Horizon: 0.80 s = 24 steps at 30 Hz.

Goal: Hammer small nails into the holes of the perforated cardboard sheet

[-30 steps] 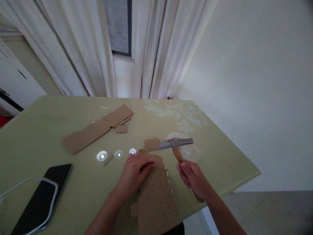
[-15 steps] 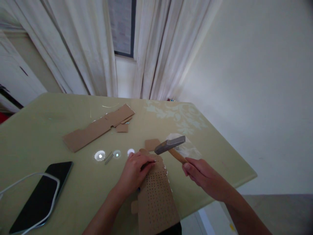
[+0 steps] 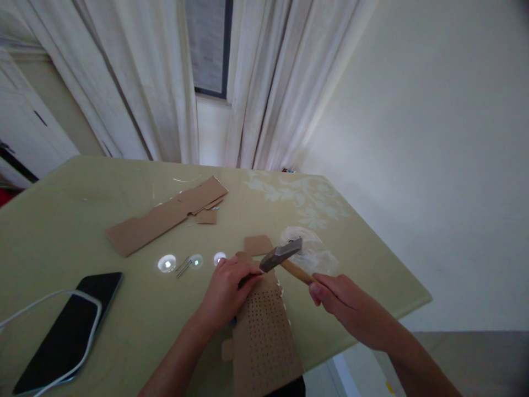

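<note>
While the right hand (image 3: 345,303) grips the hammer (image 3: 285,258), its head has dropped onto the perforated cardboard (image 3: 262,331), pinned by the left hand (image 3: 229,289) on the tabletop (image 3: 61,231); loose nails (image 3: 182,267), phone (image 3: 68,328) lie leftward.

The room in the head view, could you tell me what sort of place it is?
Probably a room at home, not a workshop: long white curtains over a window, a floral-patterned table, and a charging phone.
</note>
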### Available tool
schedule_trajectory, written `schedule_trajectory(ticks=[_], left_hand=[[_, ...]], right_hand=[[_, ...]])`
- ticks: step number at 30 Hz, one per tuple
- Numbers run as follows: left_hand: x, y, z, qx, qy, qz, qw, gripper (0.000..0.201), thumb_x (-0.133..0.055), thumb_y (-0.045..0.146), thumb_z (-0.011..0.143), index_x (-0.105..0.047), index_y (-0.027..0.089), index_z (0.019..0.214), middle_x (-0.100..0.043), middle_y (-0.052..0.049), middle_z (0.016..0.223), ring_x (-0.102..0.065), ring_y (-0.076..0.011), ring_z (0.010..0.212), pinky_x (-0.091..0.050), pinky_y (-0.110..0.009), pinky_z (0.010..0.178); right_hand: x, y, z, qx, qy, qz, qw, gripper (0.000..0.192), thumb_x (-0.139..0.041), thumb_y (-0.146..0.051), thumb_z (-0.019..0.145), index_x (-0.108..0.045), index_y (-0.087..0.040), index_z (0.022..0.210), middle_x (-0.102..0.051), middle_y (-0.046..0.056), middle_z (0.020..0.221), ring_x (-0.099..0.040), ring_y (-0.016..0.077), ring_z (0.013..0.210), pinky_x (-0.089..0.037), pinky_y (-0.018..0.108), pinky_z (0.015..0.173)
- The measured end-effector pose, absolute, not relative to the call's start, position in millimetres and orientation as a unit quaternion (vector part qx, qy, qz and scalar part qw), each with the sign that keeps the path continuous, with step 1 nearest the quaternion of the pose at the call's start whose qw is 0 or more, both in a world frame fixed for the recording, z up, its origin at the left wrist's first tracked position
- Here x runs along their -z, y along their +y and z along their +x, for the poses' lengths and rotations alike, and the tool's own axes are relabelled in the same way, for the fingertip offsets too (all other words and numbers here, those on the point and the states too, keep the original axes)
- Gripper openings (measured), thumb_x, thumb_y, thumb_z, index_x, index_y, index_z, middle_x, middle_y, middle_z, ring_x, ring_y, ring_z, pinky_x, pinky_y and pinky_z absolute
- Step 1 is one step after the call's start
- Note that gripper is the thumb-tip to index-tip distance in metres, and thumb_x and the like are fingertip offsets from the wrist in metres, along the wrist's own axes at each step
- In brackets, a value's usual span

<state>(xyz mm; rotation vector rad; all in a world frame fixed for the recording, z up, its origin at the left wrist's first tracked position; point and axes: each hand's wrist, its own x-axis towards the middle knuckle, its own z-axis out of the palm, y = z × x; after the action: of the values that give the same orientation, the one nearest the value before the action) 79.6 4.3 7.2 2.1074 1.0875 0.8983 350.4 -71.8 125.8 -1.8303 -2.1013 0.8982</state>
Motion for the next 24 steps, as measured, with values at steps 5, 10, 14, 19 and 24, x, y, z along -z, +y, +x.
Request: schedule_trajectory(ticks=[5,10,14,19,24], left_hand=[[-7.3,4.2,79.7,-0.346,0.399,0.797,0.294,0.015,-0.072,0.019,0.099,-0.083,0.029,0.1,-0.083,-0.002,0.097,-0.071,-0.0249,0.092,-0.041,-0.039,0.085],[-5.9,4.5,79.9,-0.352,0.395,0.795,0.297,0.015,-0.072,0.021,0.1,-0.083,0.03,0.102,-0.083,-0.001,0.101,-0.072,-0.0248,0.094,-0.043,-0.04,0.089],[-7.0,4.5,79.5,-0.342,0.403,0.794,0.3,0.015,-0.073,0.018,0.098,-0.083,0.029,0.101,-0.083,-0.002,0.1,-0.072,-0.0256,0.095,-0.044,-0.04,0.087],[-8.8,4.1,79.8,-0.35,0.397,0.791,0.307,0.014,-0.072,0.021,0.099,-0.083,0.029,0.1,-0.084,-0.002,0.1,-0.072,-0.0253,0.093,-0.046,-0.041,0.089],[-7.7,4.7,79.7,-0.349,0.4,0.788,0.312,0.016,-0.07,0.021,0.099,-0.083,0.029,0.103,-0.084,-0.004,0.104,-0.072,-0.0261,0.097,-0.048,-0.041,0.09]], right_hand=[[-123.6,-72.2,348.8,-0.297,-0.716,-0.621,0.119,0.053,-0.039,-0.058,0.113,-0.062,-0.024,0.079,-0.058,0.0,0.067,-0.054,0.0186,0.064,-0.036,0.031,0.062],[-125.0,-72.1,348.4,-0.295,-0.708,-0.628,0.132,0.054,-0.038,-0.059,0.113,-0.06,-0.024,0.078,-0.058,0.0,0.066,-0.053,0.0184,0.062,-0.035,0.031,0.061],[-118.5,-71.2,347.6,-0.303,-0.709,-0.628,0.108,0.054,-0.039,-0.057,0.113,-0.058,-0.023,0.075,-0.058,0.0,0.067,-0.053,0.0182,0.064,-0.035,0.031,0.063],[-114.6,-75.3,352.3,-0.275,-0.701,-0.642,0.145,0.056,-0.037,-0.062,0.113,-0.059,-0.024,0.078,-0.057,0.0,0.067,-0.055,0.019,0.065,-0.037,0.031,0.063],[-111.1,-76.9,350.0,-0.28,-0.71,-0.637,0.112,0.057,-0.037,-0.062,0.112,-0.057,-0.024,0.076,-0.06,0.001,0.068,-0.056,0.0201,0.066,-0.036,0.032,0.063]])
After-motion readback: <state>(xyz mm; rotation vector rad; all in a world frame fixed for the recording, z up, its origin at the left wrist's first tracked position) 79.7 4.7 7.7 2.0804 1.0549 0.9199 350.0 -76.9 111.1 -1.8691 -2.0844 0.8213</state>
